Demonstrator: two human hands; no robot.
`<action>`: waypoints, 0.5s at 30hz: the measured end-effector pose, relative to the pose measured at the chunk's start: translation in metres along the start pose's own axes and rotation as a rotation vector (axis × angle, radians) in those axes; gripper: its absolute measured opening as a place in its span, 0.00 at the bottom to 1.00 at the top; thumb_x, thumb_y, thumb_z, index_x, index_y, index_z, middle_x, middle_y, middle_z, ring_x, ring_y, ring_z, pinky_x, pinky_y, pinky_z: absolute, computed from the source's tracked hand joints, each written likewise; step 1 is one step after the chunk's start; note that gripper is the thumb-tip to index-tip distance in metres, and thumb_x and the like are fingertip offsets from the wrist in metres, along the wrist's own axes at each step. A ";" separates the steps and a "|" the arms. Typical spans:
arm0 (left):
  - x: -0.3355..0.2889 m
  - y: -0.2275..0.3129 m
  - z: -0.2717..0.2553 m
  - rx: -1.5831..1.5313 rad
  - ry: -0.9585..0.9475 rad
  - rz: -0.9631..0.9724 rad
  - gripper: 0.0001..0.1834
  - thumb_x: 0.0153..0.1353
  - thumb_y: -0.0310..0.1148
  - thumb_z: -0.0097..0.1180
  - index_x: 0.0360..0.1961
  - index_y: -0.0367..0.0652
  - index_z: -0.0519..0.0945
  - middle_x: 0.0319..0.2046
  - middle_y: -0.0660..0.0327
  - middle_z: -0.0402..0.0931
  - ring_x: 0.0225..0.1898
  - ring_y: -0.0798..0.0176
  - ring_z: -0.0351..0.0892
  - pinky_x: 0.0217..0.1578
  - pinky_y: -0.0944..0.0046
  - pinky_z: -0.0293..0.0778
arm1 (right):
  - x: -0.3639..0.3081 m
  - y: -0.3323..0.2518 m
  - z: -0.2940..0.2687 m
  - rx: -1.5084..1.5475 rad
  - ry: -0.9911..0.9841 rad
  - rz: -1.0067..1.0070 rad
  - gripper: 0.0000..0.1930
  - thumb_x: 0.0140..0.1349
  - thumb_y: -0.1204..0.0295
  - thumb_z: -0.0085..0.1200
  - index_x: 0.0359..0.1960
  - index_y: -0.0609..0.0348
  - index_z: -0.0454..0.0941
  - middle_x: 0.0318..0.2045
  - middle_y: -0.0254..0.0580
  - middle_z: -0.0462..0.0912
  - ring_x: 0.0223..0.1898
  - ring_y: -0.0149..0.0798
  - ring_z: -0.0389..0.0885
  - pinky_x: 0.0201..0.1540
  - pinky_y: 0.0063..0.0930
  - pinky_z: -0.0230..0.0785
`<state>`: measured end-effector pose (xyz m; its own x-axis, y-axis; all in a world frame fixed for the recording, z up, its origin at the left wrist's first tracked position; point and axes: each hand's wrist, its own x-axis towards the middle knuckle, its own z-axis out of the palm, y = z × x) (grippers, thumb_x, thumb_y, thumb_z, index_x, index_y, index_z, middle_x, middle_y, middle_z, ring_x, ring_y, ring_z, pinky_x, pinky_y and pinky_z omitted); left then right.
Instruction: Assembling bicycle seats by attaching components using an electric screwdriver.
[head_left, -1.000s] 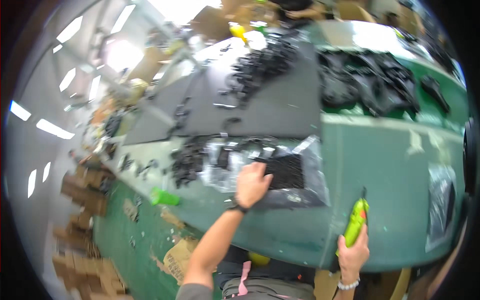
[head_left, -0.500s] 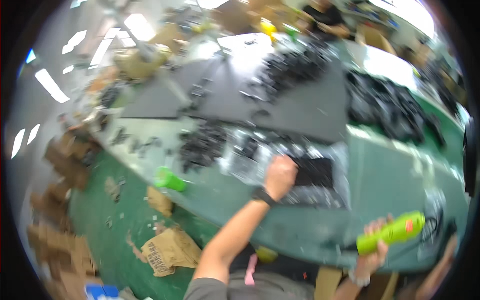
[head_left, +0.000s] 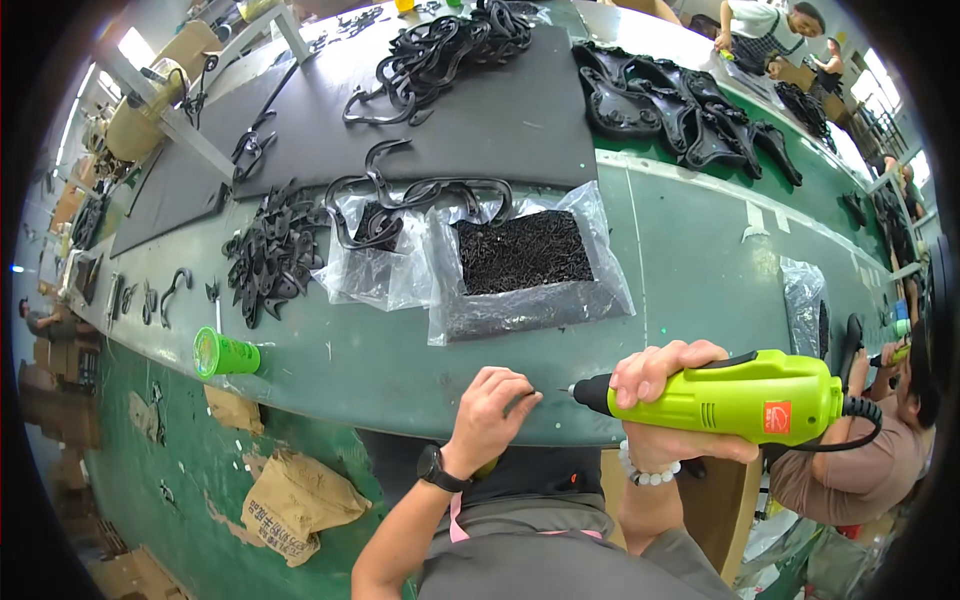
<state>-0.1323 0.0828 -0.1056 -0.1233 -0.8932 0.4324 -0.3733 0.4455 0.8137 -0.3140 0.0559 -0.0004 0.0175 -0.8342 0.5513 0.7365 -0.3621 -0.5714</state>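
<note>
My right hand (head_left: pixel 660 410) is wrapped round a lime-green electric screwdriver (head_left: pixel 735 398), held level with its black nose and thin bit toward the left. Facing that bit, my left hand (head_left: pixel 490 412) pinches a tiny dark piece that looks like a small black screw (head_left: pixel 537 392). A narrow gap separates it from the bit. Both hands are above the near edge of the green table (head_left: pixel 400 360). Beyond them lies an open clear plastic bag (head_left: pixel 600 297) with a heap of small black screws (head_left: pixel 525 250) in it.
Left of the screws are another clear bag (head_left: pixel 380 275), a pile of black plastic parts (head_left: pixel 270 255) and a green cup (head_left: pixel 228 354). Curved black strips (head_left: pixel 420 190) lie across the bags. Black moulded shells (head_left: pixel 680 110) sit at the back right. At right, another person (head_left: pixel 865 455) is close by.
My left hand has moved from the screw bag back to the near table edge, in front of the bit. My right hand has brought the screwdriver up and leftward. The view has shifted.
</note>
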 end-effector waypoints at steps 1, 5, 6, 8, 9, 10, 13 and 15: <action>-0.002 0.001 0.000 0.002 -0.004 -0.009 0.09 0.50 0.25 0.67 0.31 0.40 0.79 0.31 0.59 0.80 0.37 0.52 0.78 0.38 0.57 0.75 | -0.002 0.003 0.003 -0.012 0.008 -0.005 0.61 0.31 0.22 0.57 0.58 0.64 0.66 0.29 0.50 0.78 0.29 0.45 0.78 0.36 0.41 0.72; 0.001 0.002 0.006 0.034 -0.013 0.057 0.08 0.51 0.25 0.65 0.33 0.40 0.79 0.33 0.60 0.81 0.40 0.53 0.79 0.42 0.57 0.75 | -0.006 0.011 -0.004 0.066 0.046 0.067 0.55 0.37 0.31 0.64 0.58 0.66 0.67 0.30 0.53 0.78 0.30 0.47 0.78 0.37 0.42 0.70; 0.005 0.001 0.009 0.034 -0.023 0.078 0.07 0.52 0.25 0.64 0.33 0.41 0.79 0.33 0.60 0.81 0.41 0.53 0.79 0.43 0.57 0.74 | -0.006 0.013 -0.008 0.101 0.068 0.089 0.52 0.38 0.35 0.65 0.58 0.66 0.66 0.30 0.54 0.78 0.31 0.48 0.78 0.38 0.43 0.70; 0.008 0.000 0.013 0.036 -0.049 0.079 0.07 0.52 0.25 0.64 0.33 0.41 0.80 0.33 0.60 0.81 0.42 0.53 0.79 0.43 0.57 0.74 | -0.006 0.016 -0.017 0.111 0.045 0.053 0.48 0.39 0.43 0.62 0.58 0.65 0.66 0.31 0.56 0.78 0.32 0.49 0.78 0.40 0.42 0.69; 0.011 0.000 0.016 0.039 -0.064 0.076 0.07 0.52 0.25 0.64 0.33 0.41 0.80 0.33 0.60 0.82 0.42 0.53 0.79 0.44 0.57 0.74 | -0.010 0.016 -0.021 0.113 0.070 0.063 0.50 0.39 0.38 0.63 0.58 0.64 0.66 0.31 0.55 0.78 0.32 0.49 0.78 0.40 0.42 0.68; 0.012 0.000 0.017 0.057 -0.065 0.079 0.07 0.52 0.23 0.63 0.33 0.41 0.80 0.34 0.60 0.82 0.43 0.53 0.80 0.44 0.57 0.74 | -0.011 0.018 -0.023 0.121 0.090 0.069 0.53 0.39 0.34 0.63 0.59 0.64 0.65 0.31 0.53 0.78 0.32 0.48 0.78 0.40 0.41 0.68; 0.018 0.005 0.022 0.096 -0.108 0.066 0.08 0.52 0.22 0.62 0.34 0.40 0.79 0.34 0.60 0.82 0.43 0.52 0.80 0.45 0.56 0.74 | -0.014 0.021 -0.030 0.153 0.218 0.108 0.59 0.28 0.23 0.58 0.56 0.60 0.66 0.32 0.49 0.79 0.32 0.46 0.78 0.40 0.40 0.69; 0.020 0.006 0.029 0.116 -0.149 0.058 0.08 0.52 0.21 0.61 0.34 0.40 0.78 0.34 0.61 0.82 0.44 0.53 0.80 0.46 0.56 0.74 | -0.011 0.015 -0.040 0.073 0.246 0.120 0.57 0.29 0.24 0.59 0.54 0.59 0.66 0.31 0.48 0.79 0.31 0.45 0.78 0.38 0.38 0.70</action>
<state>-0.1635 0.0655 -0.1030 -0.2794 -0.8694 0.4075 -0.4645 0.4938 0.7351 -0.3298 0.0430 -0.0392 -0.0503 -0.9485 0.3126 0.7862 -0.2307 -0.5732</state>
